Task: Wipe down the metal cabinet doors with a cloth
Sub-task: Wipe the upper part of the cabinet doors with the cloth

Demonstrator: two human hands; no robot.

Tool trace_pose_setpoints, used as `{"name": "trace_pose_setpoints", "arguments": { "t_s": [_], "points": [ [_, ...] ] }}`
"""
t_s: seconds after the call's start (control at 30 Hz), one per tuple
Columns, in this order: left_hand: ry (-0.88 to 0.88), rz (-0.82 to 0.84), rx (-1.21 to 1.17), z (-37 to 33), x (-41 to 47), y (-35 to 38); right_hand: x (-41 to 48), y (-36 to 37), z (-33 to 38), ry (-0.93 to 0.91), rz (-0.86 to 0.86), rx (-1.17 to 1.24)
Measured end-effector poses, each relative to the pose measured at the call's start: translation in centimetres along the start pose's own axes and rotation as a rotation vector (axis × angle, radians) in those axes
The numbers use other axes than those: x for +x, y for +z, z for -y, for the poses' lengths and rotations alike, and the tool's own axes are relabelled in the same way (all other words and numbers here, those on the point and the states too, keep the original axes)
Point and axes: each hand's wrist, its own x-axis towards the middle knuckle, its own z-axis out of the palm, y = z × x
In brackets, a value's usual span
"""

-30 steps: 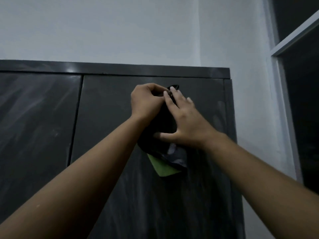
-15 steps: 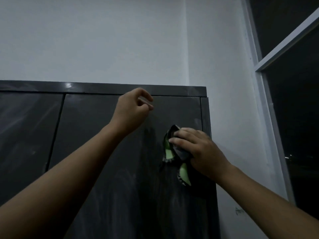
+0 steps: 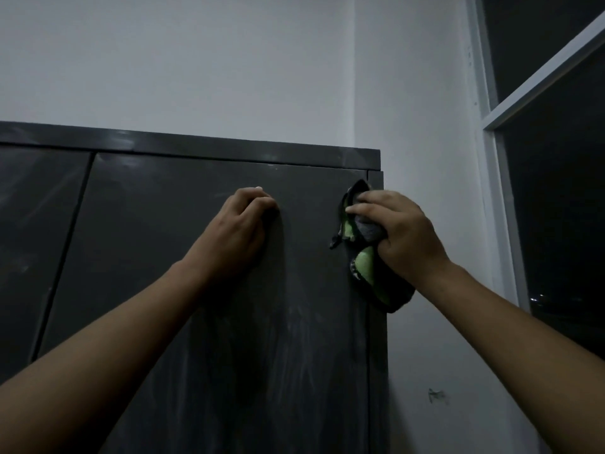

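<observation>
Looking at the right-hand door [image 3: 203, 322], I find the cloth [image 3: 364, 261] bunched against its upper right corner, just under the top edge. The cloth's lower fold hangs past the door's right edge. My right hand [image 3: 404, 239] grips the wad, fingers curled over the top and pressing it to the metal. My left hand [image 3: 236, 231] is fisted round nothing, knuckles resting on the same door below the middle of its top edge, apart from the cloth.

I judge the cloth to be light, soft and limp: green on one face, dark grey on the other, and creased wherever the fingers squeeze it. It should not slip out of a closed grip, but the loose tail will flap and drag. I would hold it at the middle of the wad, with the palm behind it, so a broad face meets the door.

The door looks hard, smooth and thin, so I expect it to give a little under pressure, and the braced left fist should steady it. Pale smears show lower down the panel. The left-hand door [image 3: 32, 231] is streaked too.
</observation>
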Motion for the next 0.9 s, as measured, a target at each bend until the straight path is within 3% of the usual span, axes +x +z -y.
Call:
{"name": "trace_pose_setpoints", "arguments": {
  "t_s": [0.17,0.27,0.4,0.5,0.67,0.9],
  "points": [
    [-0.009,-0.014,-0.039,0.0,-0.4,0.3,-3.5,-1.0,0.0,-0.202,0.142,0.070],
    [-0.020,-0.010,-0.048,-0.2,-0.5,0.3,-3.2,-2.1,-0.6,-0.215,0.198,0.099],
    [-0.037,-0.014,-0.054,-0.4,-0.5,0.4,0.7,-2.2,-1.3,0.161,-0.038,0.089],
    [-0.046,-0.006,-0.054,-0.5,-0.6,0.3,3.3,-0.7,0.3,0.290,-0.014,0.045],
    [-0.048,-0.003,-0.061,-0.5,-0.7,0.4,2.9,0.5,3.8,0.265,0.164,-0.014],
    [-0.032,0.021,-0.072,-0.4,-0.8,0.1,0.1,1.5,3.5,-0.048,0.139,0.013]
  ]
}}
